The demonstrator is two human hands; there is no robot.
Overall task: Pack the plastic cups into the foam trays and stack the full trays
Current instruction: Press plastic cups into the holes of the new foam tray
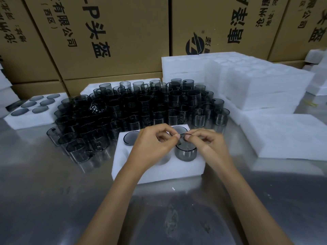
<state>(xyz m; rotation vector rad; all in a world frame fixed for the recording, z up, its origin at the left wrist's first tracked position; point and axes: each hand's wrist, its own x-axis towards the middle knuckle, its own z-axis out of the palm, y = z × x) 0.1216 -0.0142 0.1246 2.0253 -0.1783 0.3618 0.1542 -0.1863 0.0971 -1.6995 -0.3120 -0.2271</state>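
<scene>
A white foam tray lies in front of me on the metal table. A smoky grey plastic cup stands partly sunk in one of its holes, its rim raised above the foam. My left hand and my right hand meet over the tray and pinch the rim of a cup between fingertips and thumbs. Two more cups sit flush in the far holes. Behind the tray stands a large crowd of loose grey cups.
A full foam tray with several cups lies at the left. Empty foam trays are stacked at the right, and one lies flat nearer. Cardboard boxes wall off the back. Bare metal table lies near me.
</scene>
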